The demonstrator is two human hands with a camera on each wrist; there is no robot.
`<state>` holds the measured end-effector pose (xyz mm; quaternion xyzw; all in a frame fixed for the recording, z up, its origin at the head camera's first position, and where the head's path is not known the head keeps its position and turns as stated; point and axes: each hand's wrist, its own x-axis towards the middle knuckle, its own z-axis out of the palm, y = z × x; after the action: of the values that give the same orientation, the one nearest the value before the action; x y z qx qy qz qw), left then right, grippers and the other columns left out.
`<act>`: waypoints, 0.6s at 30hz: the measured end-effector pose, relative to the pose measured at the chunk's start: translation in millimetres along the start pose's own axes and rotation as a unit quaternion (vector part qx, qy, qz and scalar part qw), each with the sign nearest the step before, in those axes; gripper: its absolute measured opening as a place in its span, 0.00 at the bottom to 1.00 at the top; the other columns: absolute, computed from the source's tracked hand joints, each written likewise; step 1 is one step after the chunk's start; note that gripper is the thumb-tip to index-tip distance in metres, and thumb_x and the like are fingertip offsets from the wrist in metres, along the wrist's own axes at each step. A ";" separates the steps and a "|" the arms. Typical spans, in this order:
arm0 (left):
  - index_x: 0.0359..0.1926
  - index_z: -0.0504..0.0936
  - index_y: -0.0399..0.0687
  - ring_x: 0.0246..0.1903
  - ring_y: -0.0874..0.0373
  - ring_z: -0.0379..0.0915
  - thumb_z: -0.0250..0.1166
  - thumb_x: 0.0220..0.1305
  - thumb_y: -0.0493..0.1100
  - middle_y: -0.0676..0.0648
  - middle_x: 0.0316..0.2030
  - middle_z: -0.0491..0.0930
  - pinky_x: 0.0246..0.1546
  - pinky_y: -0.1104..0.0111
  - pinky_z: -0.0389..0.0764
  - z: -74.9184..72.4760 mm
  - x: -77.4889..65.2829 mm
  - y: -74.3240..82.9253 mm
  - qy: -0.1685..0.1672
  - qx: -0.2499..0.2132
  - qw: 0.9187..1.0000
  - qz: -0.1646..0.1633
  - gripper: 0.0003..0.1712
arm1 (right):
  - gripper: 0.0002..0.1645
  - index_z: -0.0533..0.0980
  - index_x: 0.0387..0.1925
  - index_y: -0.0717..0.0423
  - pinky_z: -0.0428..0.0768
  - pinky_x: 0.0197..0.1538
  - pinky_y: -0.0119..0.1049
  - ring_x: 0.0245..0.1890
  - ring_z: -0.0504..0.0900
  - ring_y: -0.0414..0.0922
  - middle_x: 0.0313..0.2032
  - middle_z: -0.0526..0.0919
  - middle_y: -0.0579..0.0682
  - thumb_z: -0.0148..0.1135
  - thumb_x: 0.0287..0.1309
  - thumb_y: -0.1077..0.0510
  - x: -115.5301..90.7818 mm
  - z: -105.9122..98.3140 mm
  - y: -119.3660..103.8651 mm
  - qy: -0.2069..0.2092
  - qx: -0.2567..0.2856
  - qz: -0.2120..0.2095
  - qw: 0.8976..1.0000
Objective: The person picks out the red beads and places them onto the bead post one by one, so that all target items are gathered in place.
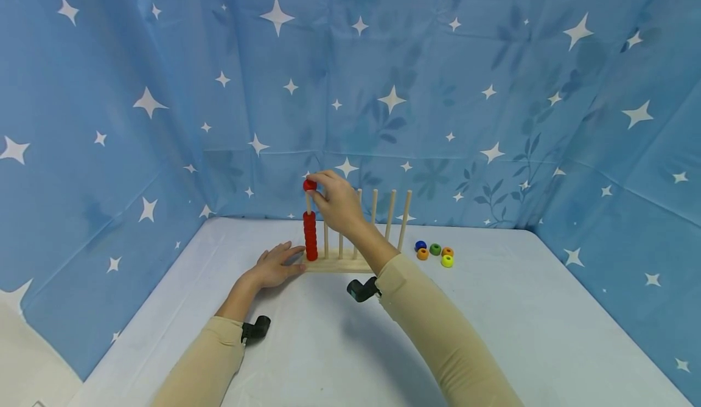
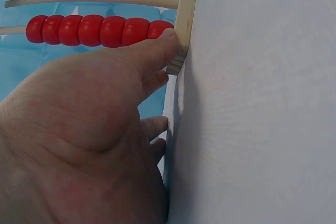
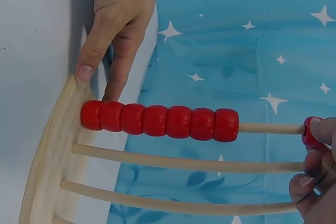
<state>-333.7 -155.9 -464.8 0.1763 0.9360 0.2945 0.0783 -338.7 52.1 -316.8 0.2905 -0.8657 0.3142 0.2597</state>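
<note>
My right hand (image 1: 339, 202) pinches a red bead (image 3: 312, 131) between thumb and fingertips at the top of the leftmost rod (image 3: 270, 128). Lower on that rod sits a stack of several red beads (image 1: 310, 236), reaching down to the wooden base (image 1: 336, 265) of the peg rack. Bare wooden rods stand to its right, partly covered by my right hand and forearm. At the base's left end, my left hand (image 1: 274, 266) rests with fairly straight, spread fingers. Its thumb (image 3: 85, 73) touches the base's corner.
To the right of the rack, several loose beads lie on the white tabletop (image 1: 547, 328): a blue bead (image 1: 420, 245), a green bead (image 1: 435, 249), a yellow bead (image 1: 447, 261) and orange beads (image 1: 422, 253). A blue star-patterned curtain (image 1: 350, 60) hangs behind and at both sides.
</note>
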 end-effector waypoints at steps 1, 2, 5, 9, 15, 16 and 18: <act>0.80 0.64 0.50 0.81 0.31 0.39 0.59 0.77 0.59 0.32 0.81 0.50 0.77 0.32 0.35 0.2 0.1 -0.2 0.000 -0.001 1.000 0.000 0.38 | 0.19 0.82 0.62 0.52 0.79 0.36 0.33 0.29 0.77 0.42 0.59 0.84 0.49 0.64 0.73 0.55 0.2 0.0 -0.2 -0.001 0.000 0.001 1.000; 0.80 0.64 0.50 0.81 0.31 0.39 0.59 0.77 0.59 0.32 0.81 0.50 0.77 0.32 0.35 0.3 0.4 -0.4 -0.001 -0.002 1.000 -0.001 0.38 | 0.19 0.82 0.62 0.52 0.79 0.36 0.33 0.29 0.77 0.42 0.59 0.84 0.49 0.64 0.73 0.55 0.4 0.1 -0.4 -0.001 -0.001 0.002 1.000; 0.80 0.64 0.50 0.81 0.31 0.38 0.59 0.76 0.59 0.32 0.81 0.50 0.77 0.32 0.35 0.5 0.6 -0.9 -0.001 -0.003 1.000 0.001 0.38 | 0.19 0.82 0.62 0.52 0.79 0.35 0.32 0.28 0.77 0.42 0.59 0.83 0.49 0.64 0.73 0.55 0.9 0.5 -0.6 -0.004 -0.004 0.005 1.000; 0.80 0.64 0.51 0.81 0.31 0.38 0.60 0.76 0.58 0.33 0.81 0.50 0.77 0.32 0.34 0.4 0.3 -1.7 0.000 -0.010 1.000 0.001 0.38 | 0.19 0.82 0.62 0.52 0.79 0.34 0.32 0.28 0.77 0.42 0.59 0.83 0.49 0.64 0.73 0.55 1.6 1.3 -0.3 -0.006 -0.008 0.007 1.000; 0.79 0.65 0.51 0.81 0.32 0.39 0.60 0.76 0.57 0.33 0.81 0.51 0.77 0.32 0.35 0.2 0.0 -1.4 0.002 -0.009 1.000 0.002 0.37 | 0.19 0.82 0.62 0.52 0.80 0.36 0.34 0.32 0.79 0.44 0.58 0.84 0.50 0.64 0.73 0.56 2.8 1.5 -1.2 -0.004 -0.009 0.008 1.000; 0.80 0.65 0.52 0.81 0.32 0.39 0.60 0.76 0.57 0.33 0.81 0.51 0.77 0.32 0.35 0.2 0.1 -1.3 0.002 -0.009 1.000 0.001 0.37 | 0.19 0.82 0.62 0.52 0.80 0.37 0.34 0.33 0.79 0.44 0.58 0.84 0.50 0.64 0.73 0.56 3.0 1.5 -1.5 -0.004 -0.009 0.008 1.000; 0.79 0.65 0.51 0.81 0.32 0.39 0.60 0.76 0.57 0.33 0.81 0.51 0.77 0.32 0.35 0.6 0.2 -1.1 0.002 -0.009 1.000 0.000 0.37 | 0.19 0.82 0.62 0.52 0.81 0.38 0.35 0.36 0.81 0.46 0.58 0.84 0.50 0.64 0.73 0.56 3.4 1.8 -1.8 -0.006 -0.008 0.009 1.000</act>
<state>-334.0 -156.4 -465.9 0.1750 0.9336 0.3028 0.0780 -340.4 48.6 -315.1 0.2824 -0.8723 0.3081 0.2539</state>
